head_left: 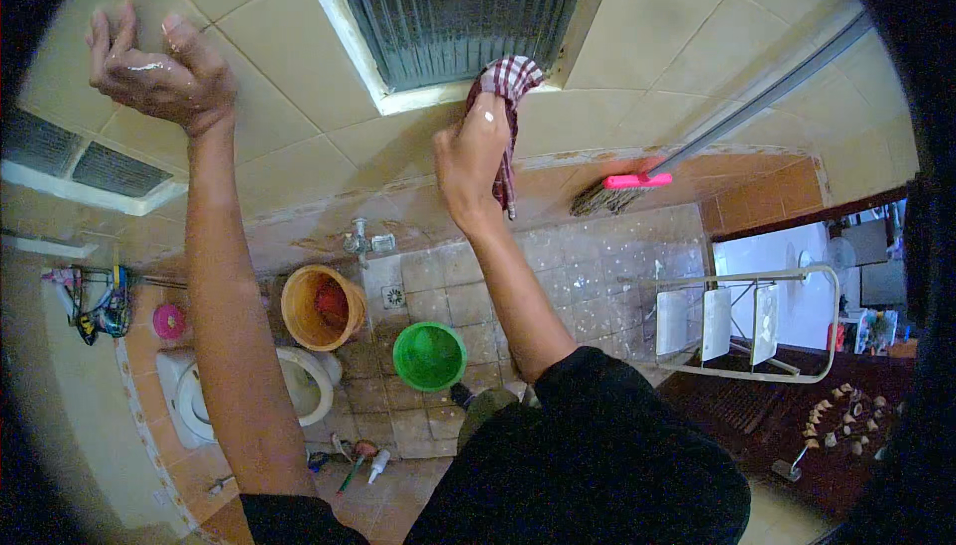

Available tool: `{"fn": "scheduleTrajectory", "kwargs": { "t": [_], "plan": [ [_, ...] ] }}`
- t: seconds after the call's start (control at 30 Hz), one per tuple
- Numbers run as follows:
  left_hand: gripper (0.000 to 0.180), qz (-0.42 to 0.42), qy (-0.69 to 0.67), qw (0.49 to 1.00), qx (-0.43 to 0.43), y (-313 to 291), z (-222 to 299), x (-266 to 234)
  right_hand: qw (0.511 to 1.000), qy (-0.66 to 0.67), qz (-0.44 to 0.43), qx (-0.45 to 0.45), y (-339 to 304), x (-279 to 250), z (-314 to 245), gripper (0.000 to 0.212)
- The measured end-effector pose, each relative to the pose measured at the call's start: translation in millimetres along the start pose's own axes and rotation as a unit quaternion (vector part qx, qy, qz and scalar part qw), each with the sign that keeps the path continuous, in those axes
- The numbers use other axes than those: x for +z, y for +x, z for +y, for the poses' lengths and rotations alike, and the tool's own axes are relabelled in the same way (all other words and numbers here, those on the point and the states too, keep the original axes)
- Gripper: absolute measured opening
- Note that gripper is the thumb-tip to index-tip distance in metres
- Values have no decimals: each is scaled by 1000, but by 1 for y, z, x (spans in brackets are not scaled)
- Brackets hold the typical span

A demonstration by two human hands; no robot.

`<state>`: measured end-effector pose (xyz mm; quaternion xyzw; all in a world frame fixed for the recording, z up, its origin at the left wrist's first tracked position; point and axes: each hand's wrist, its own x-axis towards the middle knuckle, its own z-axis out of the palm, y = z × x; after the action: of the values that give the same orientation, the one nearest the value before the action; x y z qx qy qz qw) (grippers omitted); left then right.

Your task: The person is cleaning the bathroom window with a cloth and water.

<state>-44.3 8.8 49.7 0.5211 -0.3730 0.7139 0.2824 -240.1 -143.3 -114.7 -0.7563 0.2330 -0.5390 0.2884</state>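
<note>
My right hand (472, 166) grips a red-and-white checked cloth (512, 77) at the lower right corner of a ribbed glass window (458, 17) with a pale frame. Part of the cloth lies against the sill, and its loose end hangs below my fingers. A white fleck sits on the back of that hand. Raised at the upper left, my left hand (164, 77) is in front of the beige wall tiles, its fingers loosely bent and apart, with nothing visible in them. White foam or wet shine shows on it.
A broom (637, 180) with a pink head leans on the wall at right. Below stand an orange bucket (299, 311), a green basin (430, 382), a toilet (321, 398) and a tap (360, 242). A stepladder (715, 326) stands by the doorway. Bottles and brushes (378, 465) lie on the speckled floor.
</note>
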Motion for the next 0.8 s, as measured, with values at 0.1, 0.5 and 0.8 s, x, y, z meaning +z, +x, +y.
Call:
{"fn": "scheduleTrajectory", "kwargs": {
  "t": [0.1,0.5,0.8],
  "plan": [
    [42,-7,20,1000,-8,-1,3,-3,1000,-2,0,14,11,1,-7,32],
    [30,14,27,1000,7,-2,-4,1,990,37,86,109,34,-1,-11,25],
    [30,1,50,999,13,-2,-3,-2,983,64,46,169,35,-8,-16,21]
  ]
}}
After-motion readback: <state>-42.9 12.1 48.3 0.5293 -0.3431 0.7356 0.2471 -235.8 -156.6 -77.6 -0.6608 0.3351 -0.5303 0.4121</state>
